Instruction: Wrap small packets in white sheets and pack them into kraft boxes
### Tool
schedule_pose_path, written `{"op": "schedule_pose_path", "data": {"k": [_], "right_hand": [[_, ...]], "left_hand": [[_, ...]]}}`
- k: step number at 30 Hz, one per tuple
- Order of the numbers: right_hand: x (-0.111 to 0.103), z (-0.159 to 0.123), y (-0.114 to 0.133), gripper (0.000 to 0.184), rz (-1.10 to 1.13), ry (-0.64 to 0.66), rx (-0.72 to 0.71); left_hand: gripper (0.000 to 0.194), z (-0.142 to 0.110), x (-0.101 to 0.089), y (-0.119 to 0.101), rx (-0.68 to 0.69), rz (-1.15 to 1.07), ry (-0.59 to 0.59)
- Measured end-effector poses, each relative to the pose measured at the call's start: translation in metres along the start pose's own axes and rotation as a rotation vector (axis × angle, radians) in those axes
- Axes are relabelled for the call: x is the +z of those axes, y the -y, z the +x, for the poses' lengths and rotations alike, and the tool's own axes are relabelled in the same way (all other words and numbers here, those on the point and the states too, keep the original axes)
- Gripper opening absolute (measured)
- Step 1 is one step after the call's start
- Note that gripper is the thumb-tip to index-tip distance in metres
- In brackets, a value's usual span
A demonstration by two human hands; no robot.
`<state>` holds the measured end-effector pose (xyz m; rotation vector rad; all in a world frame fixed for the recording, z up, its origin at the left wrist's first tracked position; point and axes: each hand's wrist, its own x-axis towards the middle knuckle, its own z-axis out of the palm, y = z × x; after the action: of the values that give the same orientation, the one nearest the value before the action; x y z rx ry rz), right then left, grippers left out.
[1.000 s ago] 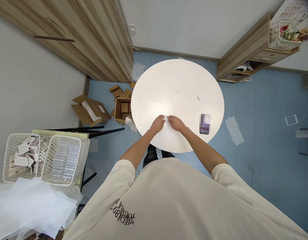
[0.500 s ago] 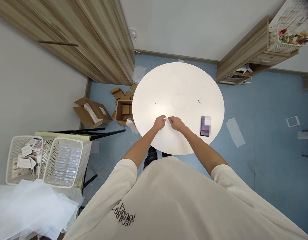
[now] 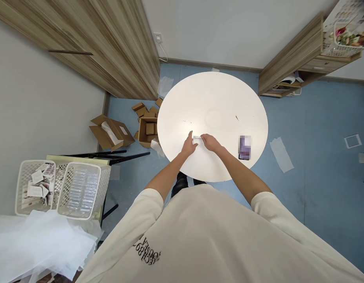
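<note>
Over the near half of the round white table (image 3: 211, 94) is a small, whitish, partly see-through piece (image 3: 197, 139), too small to tell its exact kind. The fingers of my right hand (image 3: 210, 142) are closed on its right end. On its left side my left hand (image 3: 189, 145) is open, thumb and fingers spread apart around the piece. A phone-like purple item (image 3: 244, 148), blurred out in part, lies on the table to the right.
To the left, a stand holds a basket of clear plastic packs (image 3: 59, 200), a basket of cards (image 3: 18, 196) and white sheets (image 3: 46, 243). Cardboard boxes (image 3: 112, 131) lie on the floor. A wooden cabinet (image 3: 291, 59) stands at the back right.
My left hand has gone from pinching the whitish piece to spread fingers. More of the piece shows between the hands now. My right hand keeps its grip.
</note>
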<state>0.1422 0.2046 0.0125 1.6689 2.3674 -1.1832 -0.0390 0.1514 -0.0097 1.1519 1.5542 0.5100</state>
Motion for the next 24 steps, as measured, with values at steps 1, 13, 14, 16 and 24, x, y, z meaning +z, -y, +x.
{"op": "schedule_pose_path", "data": {"k": [1, 13, 14, 16, 24], "right_hand": [[0.001, 0.002, -0.001, 0.038, 0.021, -0.017, 0.015], [0.014, 0.026, -0.006, 0.036, 0.242, -0.199, 0.327], [0.015, 0.028, -0.007, 0.036, 0.24, -0.206, 0.317], [0.017, 0.03, -0.011, 0.034, 0.246, -0.215, 0.304], [0.017, 0.021, -0.015, 0.048, 0.341, -0.208, 0.289]], "left_hand": [[0.093, -0.002, 0.0, 0.002, 0.018, 0.003, 0.002], [0.089, -0.017, 0.01, 0.021, 0.204, 0.243, 0.04], [0.086, -0.017, 0.011, 0.023, 0.217, 0.259, 0.035], [0.084, -0.016, 0.012, 0.027, 0.246, 0.265, 0.024], [0.066, -0.027, 0.001, 0.026, 0.266, 0.221, -0.015]]}}
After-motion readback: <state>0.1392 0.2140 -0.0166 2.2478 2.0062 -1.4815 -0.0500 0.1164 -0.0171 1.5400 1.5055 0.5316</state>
